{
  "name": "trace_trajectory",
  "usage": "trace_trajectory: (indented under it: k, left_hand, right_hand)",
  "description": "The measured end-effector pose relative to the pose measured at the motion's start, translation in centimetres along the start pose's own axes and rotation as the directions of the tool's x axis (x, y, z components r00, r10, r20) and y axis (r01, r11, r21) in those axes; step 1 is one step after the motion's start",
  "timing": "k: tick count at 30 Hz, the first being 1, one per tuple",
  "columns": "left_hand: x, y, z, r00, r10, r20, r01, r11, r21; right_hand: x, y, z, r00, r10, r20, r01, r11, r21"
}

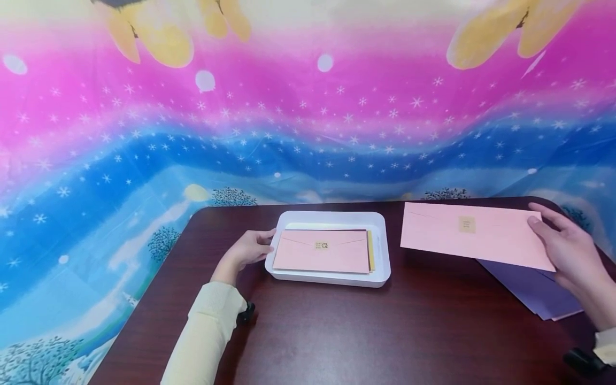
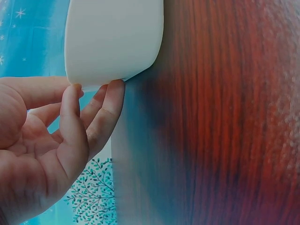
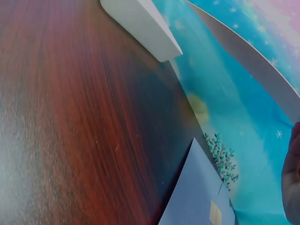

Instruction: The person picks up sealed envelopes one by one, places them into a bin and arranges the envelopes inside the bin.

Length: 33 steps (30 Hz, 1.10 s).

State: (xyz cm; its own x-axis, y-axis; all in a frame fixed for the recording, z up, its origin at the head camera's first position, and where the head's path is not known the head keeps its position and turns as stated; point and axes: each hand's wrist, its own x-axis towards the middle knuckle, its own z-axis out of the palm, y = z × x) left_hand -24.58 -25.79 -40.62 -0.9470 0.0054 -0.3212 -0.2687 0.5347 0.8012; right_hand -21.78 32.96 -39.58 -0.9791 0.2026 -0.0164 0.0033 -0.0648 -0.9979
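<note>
A white tray (image 1: 332, 279) stands on the table and holds a small stack of envelopes, with a pink envelope (image 1: 298, 254) on top and a yellow edge (image 1: 371, 251) peeking out at its right. My left hand (image 1: 243, 248) grips the tray's left end, thumb and fingers at the rim; the left wrist view shows the fingers (image 2: 108, 108) against the tray's edge. Raised above the table at the right, another pink envelope (image 1: 433, 230) with a square gold sticker is pinched by its right end in my right hand (image 1: 572, 246).
Purple envelopes (image 1: 534, 294) lie beneath the raised pink one, near the table's right side. Behind the dark wooden table (image 1: 337, 331) hangs a colourful printed cloth (image 1: 298, 117). Black bands (image 1: 246, 313) are worn at both wrists.
</note>
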Motion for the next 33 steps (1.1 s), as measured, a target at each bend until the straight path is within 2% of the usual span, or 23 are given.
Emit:
trace_trajectory:
  k: [4,10,17,27,33]
  left_hand:
    - [0.0,0.0,0.0,1.0,0.007,0.003,-0.007,1.0,-0.009]
    - [0.1,0.0,0.0,1.0,0.007,0.0,-0.007,1.0,-0.009]
    - [0.0,0.0,0.0,1.0,-0.003,-0.011,0.003,1.0,0.01]
    - [-0.1,0.1,0.0,1.0,-0.009,-0.012,0.009,1.0,0.008]
    - [-0.2,0.1,0.0,1.0,-0.002,-0.009,0.002,1.0,0.013]
  right_hand:
    - [-0.2,-0.4,0.8,1.0,-0.005,-0.012,0.005,1.0,-0.005]
    - [-0.5,-0.8,2.1,1.0,-0.022,0.01,0.021,0.996,0.085]
    - [-0.3,-0.8,3.4,0.997,-0.009,0.075,-0.003,0.988,0.153]
    - [0.0,-0.7,6.1,0.992,0.002,0.129,-0.022,0.988,0.156]
    - [-0.1,-0.3,7.8,0.975,0.008,0.222,-0.055,0.976,0.209]
